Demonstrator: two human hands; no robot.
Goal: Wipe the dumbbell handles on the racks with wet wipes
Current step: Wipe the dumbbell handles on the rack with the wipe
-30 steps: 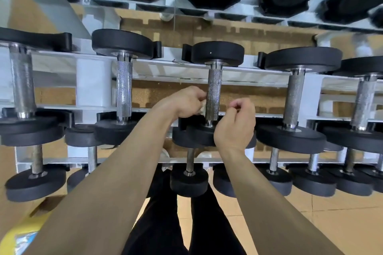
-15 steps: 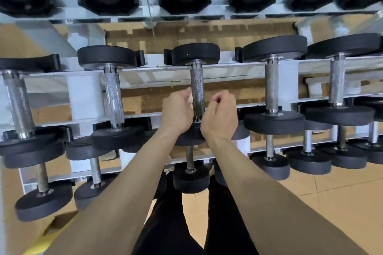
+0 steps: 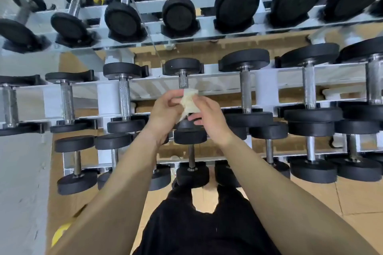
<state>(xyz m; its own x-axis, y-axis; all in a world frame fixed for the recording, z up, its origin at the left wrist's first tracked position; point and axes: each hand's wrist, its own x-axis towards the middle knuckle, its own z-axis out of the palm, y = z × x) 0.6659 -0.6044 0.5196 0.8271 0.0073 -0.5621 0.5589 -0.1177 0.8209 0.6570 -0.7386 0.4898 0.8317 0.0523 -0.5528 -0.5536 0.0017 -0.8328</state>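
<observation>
A crumpled pale wet wipe (image 3: 189, 101) is held between both hands in front of the middle rack's centre dumbbell. My left hand (image 3: 163, 113) pinches its left edge; my right hand (image 3: 208, 118) grips its right side with the fingers curled under it. Above the wipe shows the upper part of that dumbbell's knurled steel handle (image 3: 183, 80); the lower part is hidden behind the wipe and hands. Its black front weight (image 3: 189, 135) sits just below my hands.
The white three-tier rack (image 3: 107, 97) carries rows of black dumbbells: neighbours left (image 3: 124, 97) and right (image 3: 246, 91), a top row (image 3: 179, 16), a bottom row (image 3: 190, 157). A grey wall is on the left, a yellow object (image 3: 60, 234) low left. My dark trousers show below.
My hands have come off the handle's lower part and now hold the wipe spread between them in front of it. The view has tilted up, so the top row shows more.
</observation>
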